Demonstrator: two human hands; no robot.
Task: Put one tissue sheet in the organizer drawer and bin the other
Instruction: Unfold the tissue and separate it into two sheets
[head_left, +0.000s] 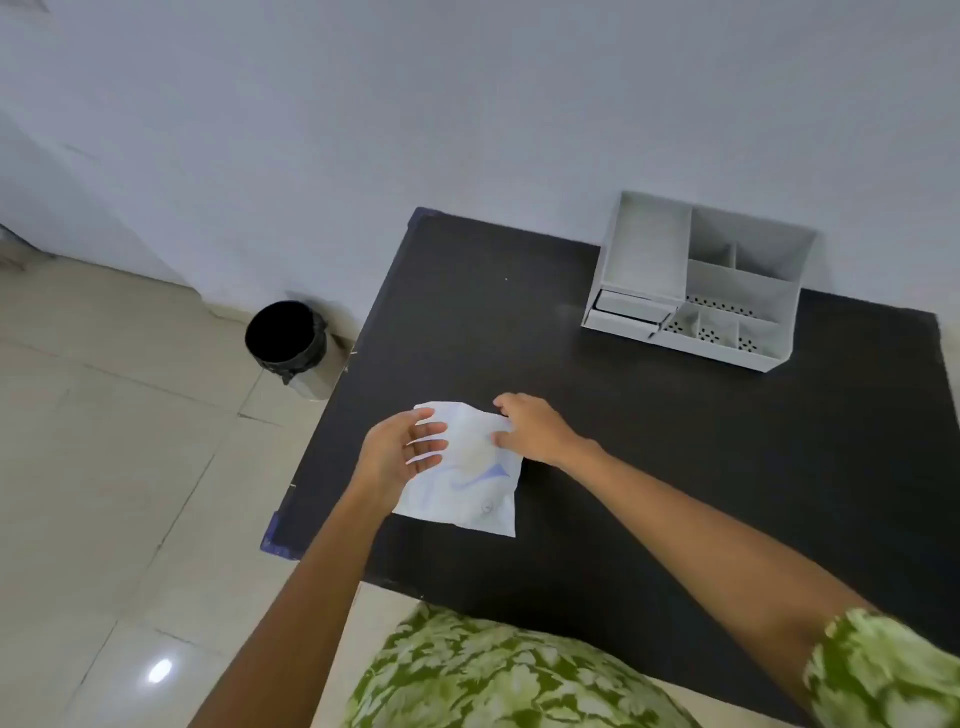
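In the head view, the tissue pack (467, 478) lies flat near the front-left part of the black bench (675, 467), directly under both hands, its longer side running roughly away from the person. The left hand (400, 452) hovers over its left edge with fingers spread, gripping nothing; the right hand (530, 428) rests at the far right corner, fingers curled — whether it pinches a sheet, I cannot tell. The organizer (696, 286), its drawer (628, 309) slightly open, stands well apart to the far right, nearer the right hand; the bin (288, 340) sits on the floor to the left. Blue marks show on the pack — no readable writing.
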